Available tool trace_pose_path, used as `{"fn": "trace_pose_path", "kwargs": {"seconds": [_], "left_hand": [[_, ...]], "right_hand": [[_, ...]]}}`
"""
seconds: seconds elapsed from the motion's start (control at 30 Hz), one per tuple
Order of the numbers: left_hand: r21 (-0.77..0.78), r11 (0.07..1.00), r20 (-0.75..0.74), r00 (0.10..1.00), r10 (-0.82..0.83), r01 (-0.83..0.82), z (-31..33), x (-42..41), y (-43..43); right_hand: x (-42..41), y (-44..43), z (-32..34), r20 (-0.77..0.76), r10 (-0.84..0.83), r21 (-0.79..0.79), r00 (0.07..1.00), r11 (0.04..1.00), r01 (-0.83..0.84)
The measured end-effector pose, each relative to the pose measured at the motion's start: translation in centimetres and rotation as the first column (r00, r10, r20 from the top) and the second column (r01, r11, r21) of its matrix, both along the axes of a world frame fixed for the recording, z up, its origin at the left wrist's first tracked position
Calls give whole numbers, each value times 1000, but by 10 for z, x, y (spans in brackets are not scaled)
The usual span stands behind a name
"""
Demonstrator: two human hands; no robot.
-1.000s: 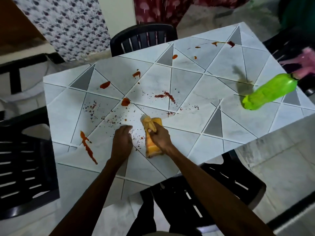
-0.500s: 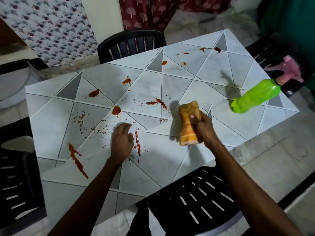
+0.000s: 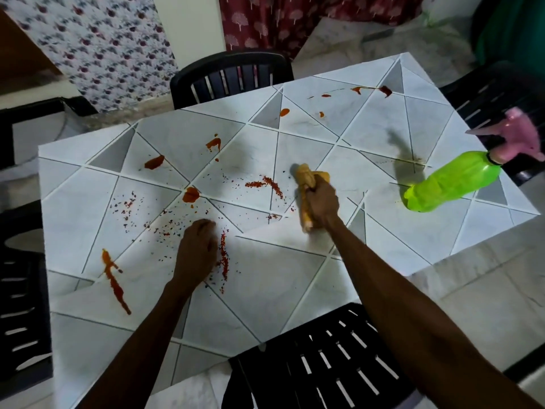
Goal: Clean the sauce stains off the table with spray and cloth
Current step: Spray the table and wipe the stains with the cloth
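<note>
The tiled table [image 3: 265, 278] is filling the middle of the frame, with red sauce stains [image 3: 113, 280] running from its lower left to its upper right. The green spray bottle [image 3: 454, 184] is lying on its side at the right edge, likely parked there to leave both hands free for wiping. Just right of centre, the right hand [image 3: 322, 205] is gripping the orange cloth [image 3: 306, 180], its fingers wrapped tightly round the bunched middle so one end is meeting the tabletop beside a flaky smear. At lower centre, the left hand [image 3: 196, 255] is resting among the specks as a brace, holding nothing, its fingers seemingly curled under.
</note>
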State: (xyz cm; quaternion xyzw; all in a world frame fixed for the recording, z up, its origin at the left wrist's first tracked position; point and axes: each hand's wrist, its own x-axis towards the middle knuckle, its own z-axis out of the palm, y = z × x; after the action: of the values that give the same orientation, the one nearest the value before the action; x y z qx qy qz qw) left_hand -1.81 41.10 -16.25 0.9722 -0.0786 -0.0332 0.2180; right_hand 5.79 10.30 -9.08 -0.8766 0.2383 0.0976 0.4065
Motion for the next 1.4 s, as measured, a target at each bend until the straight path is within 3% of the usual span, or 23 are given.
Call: {"fn": "trace_pose_path", "kwargs": {"seconds": [0.23, 0.4, 0.5, 0.67, 0.77, 0.9, 1.1, 1.27, 1.4], "left_hand": [[-19, 994, -35, 993, 110, -111, 8, -14, 20], [-50, 997, -56, 997, 56, -59, 15, -16, 40], [-113, 992, -43, 998, 46, -50, 21, -7, 44], [-249, 968, 82, 994, 66, -44, 30, 17, 48], [-163, 984, 95, 992, 83, -66, 24, 36, 60], [-3, 991, 27, 990, 137, -137, 17, 57, 73], [109, 982, -34, 987, 157, -153, 12, 80, 80], [65, 990, -55, 990, 128, -124, 5, 86, 85], [43, 995, -42, 995, 94, -92, 5, 84, 92]], "right_hand": [[-43, 110, -15, -17, 445, 62, 895, 894, -443], [-81, 149, -22, 10, 551, 150, 834, 824, -546], [-85, 151, -14, -16, 498, 232, 867, 845, -481], [-75, 122, 12, 41, 146, 304, 988, 940, -152], [-56, 94, 27, 91, -52, 294, 994, 956, 23], [-12, 57, 34, 193, -145, 94, 970, 987, 129], [65, 31, 4, 137, -67, -191, 988, 977, 93], [92, 75, -7, 46, 0, -160, 999, 987, 7], [76, 122, 2, 19, 221, -91, 975, 972, -218]]}}
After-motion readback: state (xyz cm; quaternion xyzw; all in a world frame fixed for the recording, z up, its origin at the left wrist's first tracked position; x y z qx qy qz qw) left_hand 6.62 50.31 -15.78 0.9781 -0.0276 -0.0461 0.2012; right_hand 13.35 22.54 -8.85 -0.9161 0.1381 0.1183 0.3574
